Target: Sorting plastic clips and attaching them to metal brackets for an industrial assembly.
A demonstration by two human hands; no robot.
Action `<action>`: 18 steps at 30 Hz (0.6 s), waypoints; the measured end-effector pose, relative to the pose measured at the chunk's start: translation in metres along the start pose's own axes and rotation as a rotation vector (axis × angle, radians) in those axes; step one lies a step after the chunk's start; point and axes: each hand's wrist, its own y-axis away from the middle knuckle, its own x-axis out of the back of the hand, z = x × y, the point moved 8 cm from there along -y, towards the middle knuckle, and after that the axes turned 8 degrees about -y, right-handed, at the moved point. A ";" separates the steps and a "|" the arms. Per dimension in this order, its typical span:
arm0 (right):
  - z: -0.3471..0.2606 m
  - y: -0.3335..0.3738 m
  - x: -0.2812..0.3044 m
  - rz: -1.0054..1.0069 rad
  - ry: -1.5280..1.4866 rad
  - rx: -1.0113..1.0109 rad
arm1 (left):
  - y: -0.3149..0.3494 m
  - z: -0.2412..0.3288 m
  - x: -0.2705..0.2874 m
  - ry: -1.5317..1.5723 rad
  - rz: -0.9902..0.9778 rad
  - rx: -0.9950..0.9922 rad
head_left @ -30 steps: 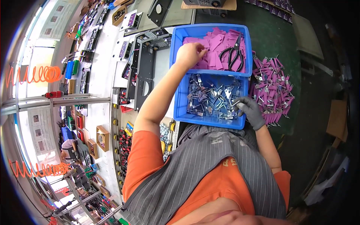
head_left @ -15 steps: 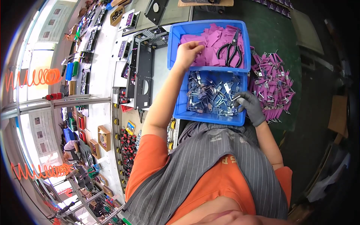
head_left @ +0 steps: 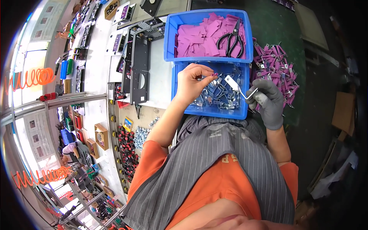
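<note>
Bracket (head_left: 231, 83) is hanging pinched by right hand's (head_left: 270, 103) fingers. Left hand (head_left: 192, 82), pinching pink piece (head_left: 215, 74), is now nearing bracket's 10 o'clock.

On the left side, a black metal case (head_left: 142, 65) with a round hole stands on a pale table (head_left: 161, 82). Farther left, there are two orange coiled hoses (head_left: 45, 76), and a red tool (head_left: 48, 96) is near a long metal bar (head_left: 65, 102). Below are a wooden box (head_left: 101, 128) and many red and black parts (head_left: 128, 153). A person (head_left: 70, 148) in a pale shirt is far behind. On the right side, there is brown cardboard (head_left: 342, 109).
</note>
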 end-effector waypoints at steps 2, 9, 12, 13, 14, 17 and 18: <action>-0.009 0.000 -0.010 -0.019 -0.019 0.046 | 0.004 -0.004 -0.003 0.023 -0.019 0.104; -0.018 0.001 -0.032 -0.135 0.082 0.051 | 0.009 0.006 -0.007 -0.020 -0.141 0.123; -0.019 0.000 -0.037 -0.205 0.210 0.006 | 0.010 0.015 -0.008 -0.088 -0.205 0.000; -0.017 -0.001 -0.036 -0.219 0.219 -0.054 | 0.009 0.016 -0.008 -0.061 -0.204 -0.023; -0.013 -0.002 -0.037 -0.235 0.215 -0.135 | 0.010 0.026 -0.008 -0.089 -0.211 -0.155; -0.011 -0.008 -0.037 -0.259 0.286 -0.225 | 0.014 0.039 -0.012 -0.151 -0.245 -0.359; -0.013 -0.011 -0.038 -0.262 0.286 -0.208 | 0.017 0.045 -0.014 -0.179 -0.258 -0.435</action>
